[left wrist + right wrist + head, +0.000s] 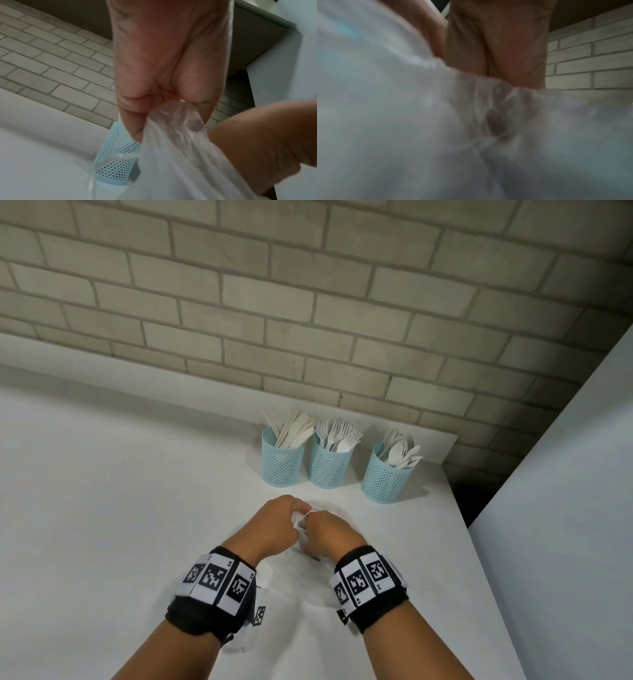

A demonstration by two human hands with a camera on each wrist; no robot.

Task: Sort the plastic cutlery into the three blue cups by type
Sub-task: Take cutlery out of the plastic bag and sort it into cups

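Both wrists reach forward, the left hand (279,520) and right hand (327,530) meeting knuckle to knuckle, fingers curled tight on a thin clear plastic bag (173,155) above the worktop (102,508). Beyond them, three blue cups (328,465) stand holding sorted cutlery (337,434).

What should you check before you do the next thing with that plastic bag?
1. Left hand grips the clear plastic bag: ok.
2. Right hand pinches the bag too: ok.
3. Knife cup holds only knives: ok.
4. Fork cup holds only forks: ok.
5. Spoon cup holds only spoons: ok.
6. Cutlery left inside the bag: cannot tell, the wrist views are blurred.
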